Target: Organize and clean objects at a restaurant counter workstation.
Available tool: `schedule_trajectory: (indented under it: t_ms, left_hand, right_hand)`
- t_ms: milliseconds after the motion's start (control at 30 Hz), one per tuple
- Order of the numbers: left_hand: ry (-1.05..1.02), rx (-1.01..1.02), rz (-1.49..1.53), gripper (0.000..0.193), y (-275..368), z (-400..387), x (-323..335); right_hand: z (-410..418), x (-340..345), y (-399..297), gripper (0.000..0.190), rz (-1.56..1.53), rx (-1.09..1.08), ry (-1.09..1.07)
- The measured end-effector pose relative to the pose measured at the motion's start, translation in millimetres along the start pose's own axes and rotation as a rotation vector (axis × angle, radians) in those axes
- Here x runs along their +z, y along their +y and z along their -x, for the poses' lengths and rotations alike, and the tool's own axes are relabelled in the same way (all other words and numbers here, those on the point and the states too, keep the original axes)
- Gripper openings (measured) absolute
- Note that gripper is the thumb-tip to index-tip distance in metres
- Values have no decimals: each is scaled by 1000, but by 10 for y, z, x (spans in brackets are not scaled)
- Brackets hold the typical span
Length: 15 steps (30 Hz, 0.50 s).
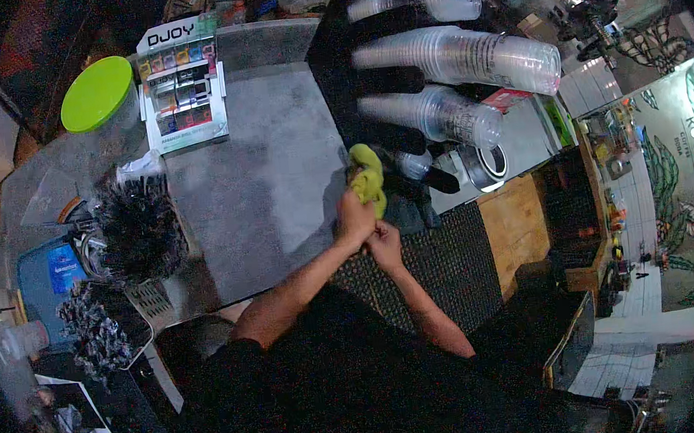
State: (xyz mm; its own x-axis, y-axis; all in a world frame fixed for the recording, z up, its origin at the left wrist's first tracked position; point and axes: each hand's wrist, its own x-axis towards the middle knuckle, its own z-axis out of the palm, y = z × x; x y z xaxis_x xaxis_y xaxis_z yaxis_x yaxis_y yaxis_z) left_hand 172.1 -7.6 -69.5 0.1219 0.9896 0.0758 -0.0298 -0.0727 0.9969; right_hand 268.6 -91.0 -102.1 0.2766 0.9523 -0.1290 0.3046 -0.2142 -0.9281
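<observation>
My left hand (356, 217) is closed around a bunched yellow-green cloth (368, 174), and part of the cloth sticks out above the fist. Just below and to the right, my right hand (385, 244) has its fingers curled up against the left hand. Whether it also grips the lower end of the cloth is hidden. Both hands are slightly blurred and sit at the right edge of the grey counter (266, 155), beside a black cup holder (335, 92). Stacks of clear plastic cups (457, 55) lie sideways in that holder.
A product display box (185, 100) and a tub with a lime-green lid (97, 93) stand at the counter's far left. Nearer are a dark bristly bundle (138, 227) and a blue container (47, 289). A roll of tape (491, 165) lies right of the cups, above wooden floor (514, 231).
</observation>
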Motion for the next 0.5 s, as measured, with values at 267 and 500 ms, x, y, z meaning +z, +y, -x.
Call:
schedule_trajectory:
  t_ms: [267,500]
  left_hand:
    - [33,159,-128,36,93,-213,-327]
    - [104,94,-456,34,617,-398,-890]
  right_hand:
    - [6,108,-176,8,-142,66,-35]
    - [18,145,-148,9,-200,123,9]
